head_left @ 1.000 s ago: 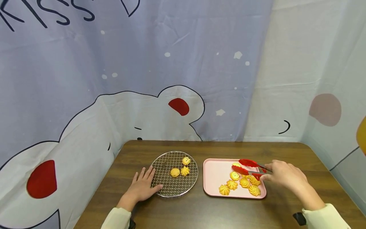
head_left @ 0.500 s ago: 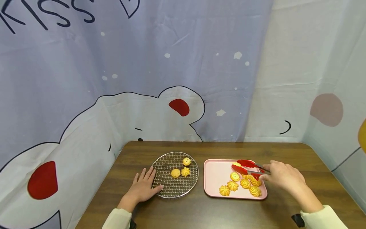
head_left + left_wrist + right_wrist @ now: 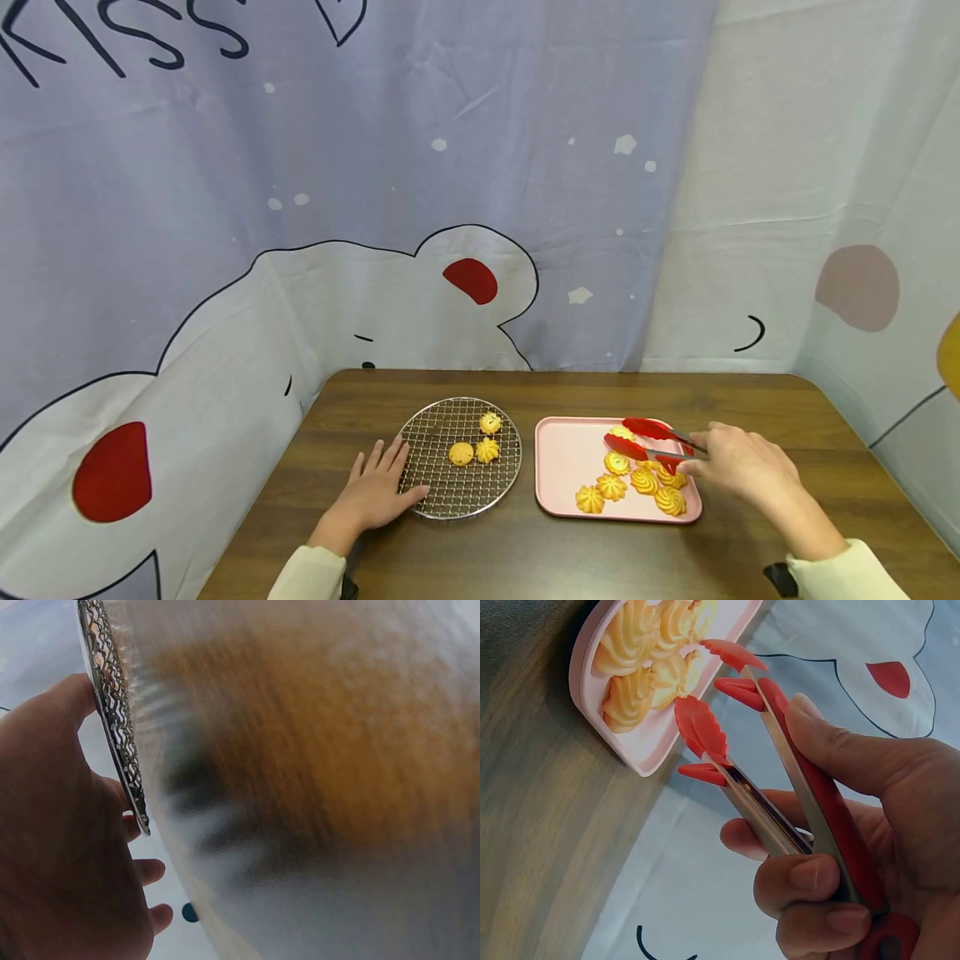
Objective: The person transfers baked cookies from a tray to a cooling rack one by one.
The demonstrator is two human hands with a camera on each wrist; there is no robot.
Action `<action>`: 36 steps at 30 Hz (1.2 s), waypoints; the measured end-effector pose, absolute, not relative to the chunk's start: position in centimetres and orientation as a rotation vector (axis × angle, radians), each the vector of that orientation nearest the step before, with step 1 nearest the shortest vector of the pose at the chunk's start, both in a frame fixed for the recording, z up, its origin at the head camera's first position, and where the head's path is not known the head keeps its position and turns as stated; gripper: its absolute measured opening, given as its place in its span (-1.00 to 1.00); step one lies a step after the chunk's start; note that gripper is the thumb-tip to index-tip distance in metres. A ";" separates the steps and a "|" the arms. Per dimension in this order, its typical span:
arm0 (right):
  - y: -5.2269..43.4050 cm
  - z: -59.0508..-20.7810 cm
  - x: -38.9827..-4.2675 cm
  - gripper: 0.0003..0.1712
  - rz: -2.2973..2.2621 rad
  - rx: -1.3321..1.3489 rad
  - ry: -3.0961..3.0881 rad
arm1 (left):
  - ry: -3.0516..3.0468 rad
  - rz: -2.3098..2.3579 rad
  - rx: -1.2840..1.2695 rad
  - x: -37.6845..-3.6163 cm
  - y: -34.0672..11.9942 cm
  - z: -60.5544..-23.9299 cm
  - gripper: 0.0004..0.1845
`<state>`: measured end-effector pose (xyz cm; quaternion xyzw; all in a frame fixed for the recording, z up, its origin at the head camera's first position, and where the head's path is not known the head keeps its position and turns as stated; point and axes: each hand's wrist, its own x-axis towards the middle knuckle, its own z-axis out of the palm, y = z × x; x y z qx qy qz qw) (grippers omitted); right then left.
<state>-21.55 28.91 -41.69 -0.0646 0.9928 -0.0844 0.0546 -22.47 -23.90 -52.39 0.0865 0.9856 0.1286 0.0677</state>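
My left hand (image 3: 372, 487) lies with spread fingers at the left edge of a round wire cooling rack (image 3: 438, 493), its thumb touching the rim. Several swirled cookies lie on a pink tray (image 3: 558, 467) to the right. My right hand (image 3: 750, 467) grips red-tipped metal tongs (image 3: 663, 450) over the tray's far right part. The two tong tips stand apart, one on each side of a cookie (image 3: 622, 432) near the tray's back edge; whether they touch it, I cannot tell. In the right wrist view, my fingers and thumb curl round the tongs' handles (image 3: 821, 817).
Three cookies sit on the rack, among them a flat round one (image 3: 461, 453). Rack and tray stand side by side on a brown wooden table (image 3: 525, 550), with a narrow gap between them. A printed curtain (image 3: 480, 167) hangs behind the table.
The tongs have shifted slightly left, and more of the cookie shows between their tips. The left hand, rack and tray have stayed in place.
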 end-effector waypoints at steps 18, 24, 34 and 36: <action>28.1 -41.9 -21.2 -0.24 -0.246 -0.195 3.046 | 2.982 0.370 0.277 -22.7 -23.9 -52.6 -0.03; 28.2 -42.2 -20.9 -0.28 -0.238 -0.229 3.088 | 2.972 0.379 0.272 -22.6 -23.9 -52.5 -0.04; 28.1 -41.8 -20.6 -0.26 -0.232 -0.264 3.139 | 2.963 0.382 0.261 -22.6 -23.9 -52.5 -0.03; 27.9 -41.8 -20.5 -0.26 -0.241 -0.274 3.154 | 2.955 0.387 0.256 -22.6 -24.0 -52.5 -0.03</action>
